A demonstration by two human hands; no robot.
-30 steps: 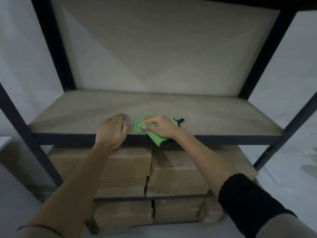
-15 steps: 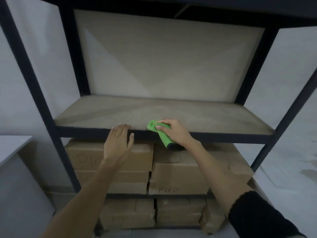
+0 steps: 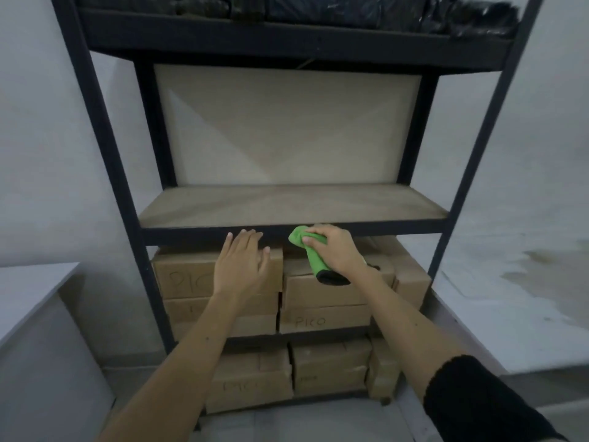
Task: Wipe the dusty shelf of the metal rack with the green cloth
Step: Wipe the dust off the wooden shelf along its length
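My right hand is clenched around the bunched bright-green microfibre cloth with a black edge. Cloth sits at about 1 o'clock from frame centre, its top end right at the dark front lip of the beige particle-board shelf, the rest hanging down below my palm in front of the boxes. Can't tell if the cloth actually touches the lip.

My left hand is released, fingers straight and together, palm facing away from me, at about 11 o'clock from centre, fingertips just below the same lip. Holding nothing.

Shelf board belongs to the dark metal rack with black uprights; its surface looks dull and streaky. Below it, stacked brown cardboard boxes, some marked "PICO" by hand. Up at 12 o'clock, black plastic-wrapped bundles on the top level. Black sleeve cuff on my right forearm at 5 o'clock.
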